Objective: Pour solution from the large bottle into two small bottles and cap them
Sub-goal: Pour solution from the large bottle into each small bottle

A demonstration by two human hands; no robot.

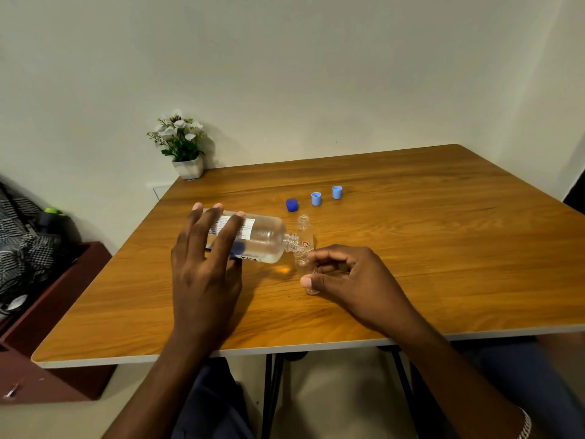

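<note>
We see our left hand [202, 280] gripping the large bottle [262, 239]. The fingers are spread over its labelled side and the thumb is tucked underneath. The bottle is tipped onto its side above the desk [443, 248], uncapped, with its mouth pointing toward 3 o'clock. Clear liquid lies along its lower wall.

The mouth sits right at the neck of the held small bottle [303, 264], which is at 9 o'clock of our right hand [348, 274]. That hand pinches the little bottle between thumb and curled fingers and leans its neck toward the large bottle. We cannot tell whether its base touches the desk.

The second small bottle [304, 228] stands upright and open at 12 o'clock of the held one, just behind the large bottle's neck, and neither hand touches it.

Farther back, from 12 toward 1 o'clock, three caps rest on the desk in a row: a dark blue cap [292, 205], a light blue cap [316, 199] and another light blue cap [337, 192]. All three are well apart from our hands.

A flower pot [188, 167] stands at the desk's far corner, at 11 o'clock.
</note>
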